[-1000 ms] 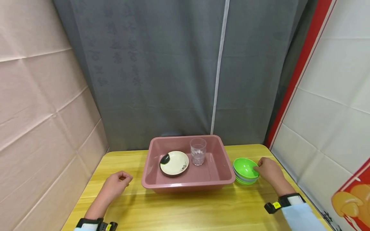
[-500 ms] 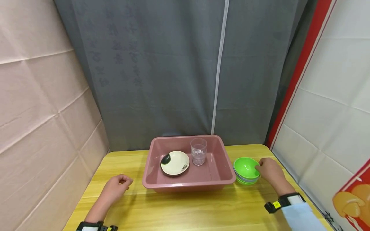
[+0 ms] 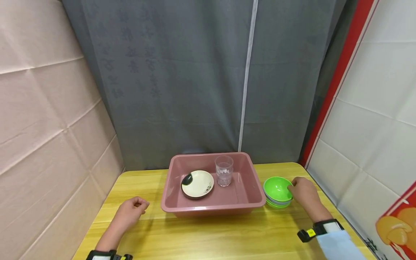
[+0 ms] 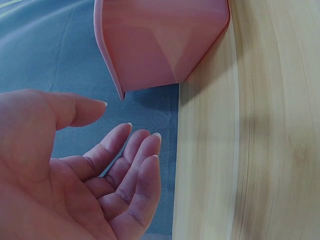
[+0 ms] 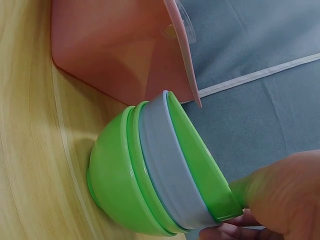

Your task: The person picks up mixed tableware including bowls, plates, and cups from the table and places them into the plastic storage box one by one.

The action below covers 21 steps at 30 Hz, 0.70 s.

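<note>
Green bowl stack [image 3: 277, 191] | right hand [image 3: 303, 193] fingers pinch top rim | left hand [image 3: 130, 212] loose, empty

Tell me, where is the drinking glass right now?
In the head view the glass stands upright inside the pink tub, toward its back, just right of the plate.

Bright even light – soft shadows, wide-angle edge warp, sharp.
</note>
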{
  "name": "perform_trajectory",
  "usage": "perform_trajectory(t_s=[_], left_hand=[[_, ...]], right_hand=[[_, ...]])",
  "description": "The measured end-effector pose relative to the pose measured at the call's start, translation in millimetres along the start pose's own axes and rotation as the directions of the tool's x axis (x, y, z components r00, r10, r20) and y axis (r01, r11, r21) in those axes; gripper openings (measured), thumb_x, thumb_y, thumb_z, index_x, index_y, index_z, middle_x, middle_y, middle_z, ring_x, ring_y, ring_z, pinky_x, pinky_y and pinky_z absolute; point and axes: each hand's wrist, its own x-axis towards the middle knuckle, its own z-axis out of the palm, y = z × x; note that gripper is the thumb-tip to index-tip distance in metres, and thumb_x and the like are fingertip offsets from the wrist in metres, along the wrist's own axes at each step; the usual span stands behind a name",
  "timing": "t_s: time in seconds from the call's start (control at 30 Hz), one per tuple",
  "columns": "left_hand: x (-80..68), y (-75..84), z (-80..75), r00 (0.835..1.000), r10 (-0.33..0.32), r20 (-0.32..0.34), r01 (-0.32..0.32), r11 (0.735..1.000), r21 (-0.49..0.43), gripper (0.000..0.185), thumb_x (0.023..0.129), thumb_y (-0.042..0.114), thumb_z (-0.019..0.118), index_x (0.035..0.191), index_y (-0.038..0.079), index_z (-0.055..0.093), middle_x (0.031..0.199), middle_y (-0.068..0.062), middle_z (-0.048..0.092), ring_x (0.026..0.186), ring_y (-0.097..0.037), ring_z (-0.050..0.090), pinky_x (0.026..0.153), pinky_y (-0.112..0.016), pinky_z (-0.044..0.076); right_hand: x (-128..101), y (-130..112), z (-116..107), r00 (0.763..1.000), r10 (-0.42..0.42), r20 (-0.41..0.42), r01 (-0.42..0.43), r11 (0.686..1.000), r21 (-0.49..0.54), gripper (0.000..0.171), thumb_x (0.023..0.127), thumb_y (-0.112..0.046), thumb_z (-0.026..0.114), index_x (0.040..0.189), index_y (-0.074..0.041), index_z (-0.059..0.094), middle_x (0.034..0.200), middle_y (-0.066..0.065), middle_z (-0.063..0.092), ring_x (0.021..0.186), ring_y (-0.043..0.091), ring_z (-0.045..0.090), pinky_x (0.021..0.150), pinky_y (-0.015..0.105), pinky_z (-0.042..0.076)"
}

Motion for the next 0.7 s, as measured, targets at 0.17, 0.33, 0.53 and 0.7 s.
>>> perform_trajectory(t_s=[0.17, 0.33, 0.53, 0.7], left_hand=[[0.6, 0.2, -0.1, 1.0, 0.015, -0.015, -0.015, 1.0, 0.003, 0.024, 0.111, 0.028, 0.067, 0.109, 0.005, 0.073, 0.108, -0.009, 0.077, 0.096, -0.024, 0.075, 0.072, -0.037, 0.053], [0.7, 0.1, -0.3, 1.0, 0.023, -0.016, -0.023, 1.0, -0.001, 0.022, 0.111, 0.026, 0.067, 0.109, 0.005, 0.073, 0.107, -0.009, 0.077, 0.095, -0.025, 0.074, 0.071, -0.037, 0.052], [1.6, -1.8, 0.1, 0.999, 0.024, -0.021, -0.024, 1.0, 0.0, 0.022, 0.111, 0.024, 0.066, 0.11, 0.004, 0.074, 0.107, -0.009, 0.077, 0.093, -0.023, 0.074, 0.072, -0.036, 0.053], [1.8, -2.5, -1.2, 1.0, 0.02, -0.015, -0.02, 1.0, -0.001, 0.023, 0.111, 0.026, 0.066, 0.11, 0.005, 0.074, 0.109, -0.01, 0.077, 0.094, -0.023, 0.074, 0.072, -0.037, 0.054]], right_hand=[[-1.8, -0.8, 0.6, 0.999, -0.014, -0.043, 0.015, 1.0, 0.023, 0.024, 0.096, -0.009, 0.068, 0.104, 0.014, 0.07, 0.091, 0.022, 0.071, 0.079, 0.033, 0.062, 0.066, 0.042, 0.052], [-3.5, 0.4, 0.7, 0.998, -0.02, -0.054, 0.022, 0.999, 0.028, 0.024, 0.097, -0.008, 0.068, 0.105, 0.014, 0.07, 0.093, 0.023, 0.072, 0.081, 0.034, 0.062, 0.066, 0.042, 0.052], [-3.5, 1.2, 1.1, 0.996, -0.042, -0.073, 0.043, 0.999, 0.022, 0.023, 0.097, -0.008, 0.068, 0.104, 0.014, 0.071, 0.094, 0.023, 0.072, 0.08, 0.034, 0.063, 0.067, 0.043, 0.054], [-3.1, -0.8, -1.8, 0.995, -0.052, -0.084, 0.054, 0.998, 0.022, 0.024, 0.097, -0.008, 0.068, 0.105, 0.014, 0.071, 0.094, 0.024, 0.072, 0.078, 0.033, 0.063, 0.065, 0.042, 0.053]])
